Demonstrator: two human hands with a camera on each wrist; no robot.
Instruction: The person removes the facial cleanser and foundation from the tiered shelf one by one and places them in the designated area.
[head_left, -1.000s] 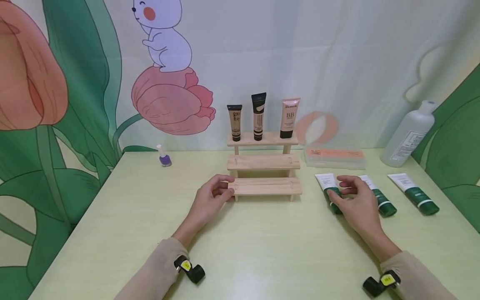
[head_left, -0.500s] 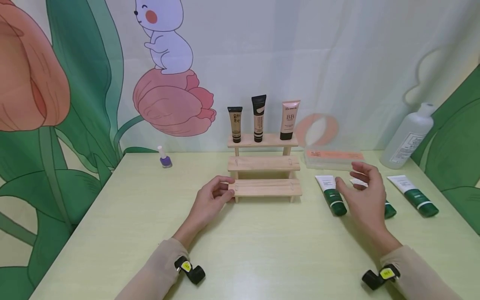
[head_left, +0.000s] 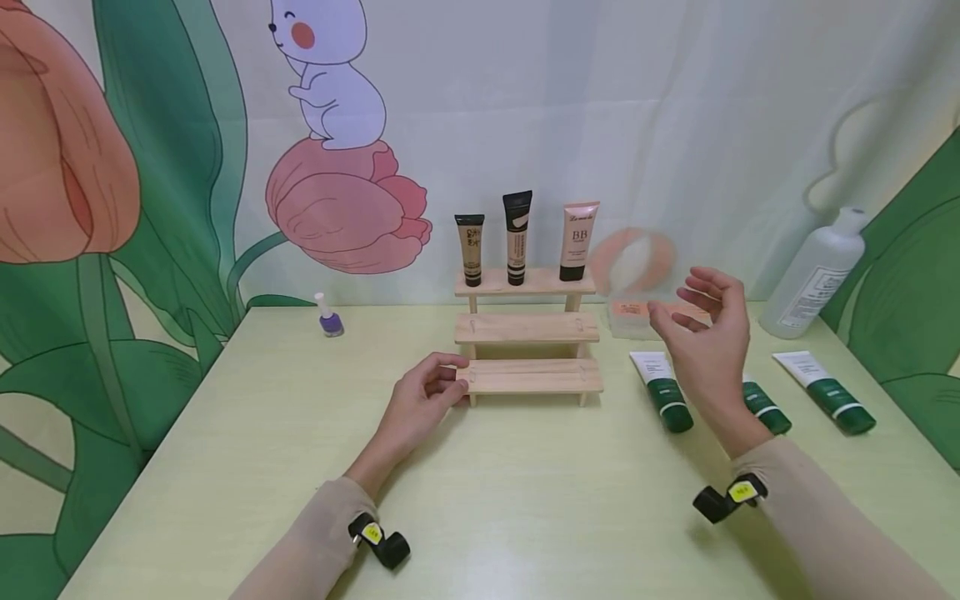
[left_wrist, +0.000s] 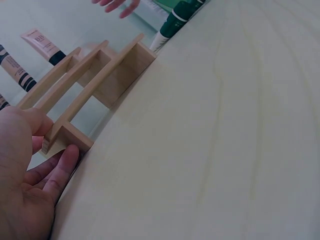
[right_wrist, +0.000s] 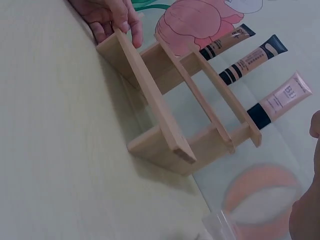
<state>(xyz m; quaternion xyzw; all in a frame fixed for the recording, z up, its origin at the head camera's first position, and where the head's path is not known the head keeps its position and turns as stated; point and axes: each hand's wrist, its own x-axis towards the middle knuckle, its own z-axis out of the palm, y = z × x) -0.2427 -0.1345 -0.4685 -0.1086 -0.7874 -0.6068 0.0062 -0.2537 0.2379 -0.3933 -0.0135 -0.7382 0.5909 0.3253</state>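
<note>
My left hand point(head_left: 423, 396) grips the left end of the lowest step of a three-tier wooden display stand point(head_left: 532, 377). In the left wrist view, its thumb and fingers point(left_wrist: 65, 167) close around that end of the stand. Three tubes stand cap-down on the top tier: a gold-and-black tube point(head_left: 471, 250), a taller black-topped tube point(head_left: 517, 237) and a pink BB cream tube point(head_left: 579, 242). My right hand point(head_left: 708, 350) is raised with loosely bent fingers and holds nothing. Below it lie a green-and-white tube point(head_left: 663, 392) and another like it point(head_left: 767, 408), partly hidden by the wrist.
A third green-and-white tube point(head_left: 828, 394) lies farther right. Behind are a flat clear case point(head_left: 628, 321) with an orange label, partly covered by my right hand, and a white bottle point(head_left: 813, 271). A purple nail polish bottle point(head_left: 330, 322) stands at the back left, before a printed curtain.
My right hand has moved off the leftmost green-and-white tube, first rightward, then up toward the clear case. The left hand keeps its hold on the stand.
</note>
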